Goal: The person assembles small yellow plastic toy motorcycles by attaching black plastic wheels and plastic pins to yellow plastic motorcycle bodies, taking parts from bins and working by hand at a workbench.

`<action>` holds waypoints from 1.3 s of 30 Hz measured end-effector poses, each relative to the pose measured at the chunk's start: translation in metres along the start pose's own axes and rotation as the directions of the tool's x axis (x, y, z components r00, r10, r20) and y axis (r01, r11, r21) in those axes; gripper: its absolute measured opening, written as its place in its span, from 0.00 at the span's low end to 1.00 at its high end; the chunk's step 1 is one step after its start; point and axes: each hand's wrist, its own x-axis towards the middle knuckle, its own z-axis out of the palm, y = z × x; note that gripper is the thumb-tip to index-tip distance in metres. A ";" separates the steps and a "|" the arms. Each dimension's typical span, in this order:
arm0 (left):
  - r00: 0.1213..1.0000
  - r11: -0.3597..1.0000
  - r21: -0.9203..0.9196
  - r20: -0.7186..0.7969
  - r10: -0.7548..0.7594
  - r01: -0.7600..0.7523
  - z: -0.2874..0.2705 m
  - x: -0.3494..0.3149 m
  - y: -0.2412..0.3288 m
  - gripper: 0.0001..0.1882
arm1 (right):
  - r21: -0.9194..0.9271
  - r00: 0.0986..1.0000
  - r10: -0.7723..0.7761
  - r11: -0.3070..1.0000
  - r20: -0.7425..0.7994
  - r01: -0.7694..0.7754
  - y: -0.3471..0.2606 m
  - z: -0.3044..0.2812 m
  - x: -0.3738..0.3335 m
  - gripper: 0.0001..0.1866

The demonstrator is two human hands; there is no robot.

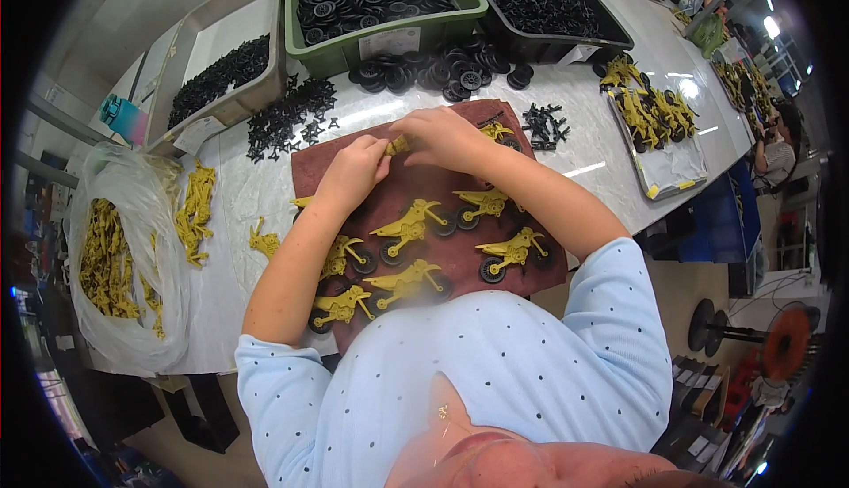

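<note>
My left hand [356, 172] is closed, its thumb and fingertips pinching a small yellow plastic toy part [398, 145], mostly hidden by the fingers. Over the same part curls my right hand [444, 141], fingers bent around its far side. Both are above the far half of a dark red cloth [389, 192]. Nearer to me on the cloth lie several yellow toy motorcycles with black wheels, among them one at the middle [411, 227] and one at the right [513, 247]. Another toy motorcycle [500, 131] lies beside my right wrist, partly covered.
Black wheels fill a green bin [389, 44] at the back; loose wheels [460, 71] lie before it. Small black parts fill a grey bin [171, 134] and a black bin [610, 37]. Yellow parts sit in a plastic bag [168, 223] at left. Assembled motorcycles rest on a tray [668, 172].
</note>
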 end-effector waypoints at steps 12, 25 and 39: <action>0.992 0.996 -0.025 -0.095 0.081 -0.084 0.003 0.000 0.009 0.12 | 0.169 0.988 0.124 0.976 0.092 -0.138 0.005 0.007 -0.018 0.14; 0.994 0.993 -0.061 -0.045 0.102 -0.104 -0.008 0.002 0.009 0.19 | 0.106 0.996 -0.046 0.994 0.077 0.038 0.020 0.008 -0.020 0.09; 0.990 0.990 0.103 0.096 -0.106 0.096 -0.012 -0.016 0.024 0.32 | 0.243 0.922 0.299 0.902 0.245 -0.357 0.010 -0.007 -0.017 0.24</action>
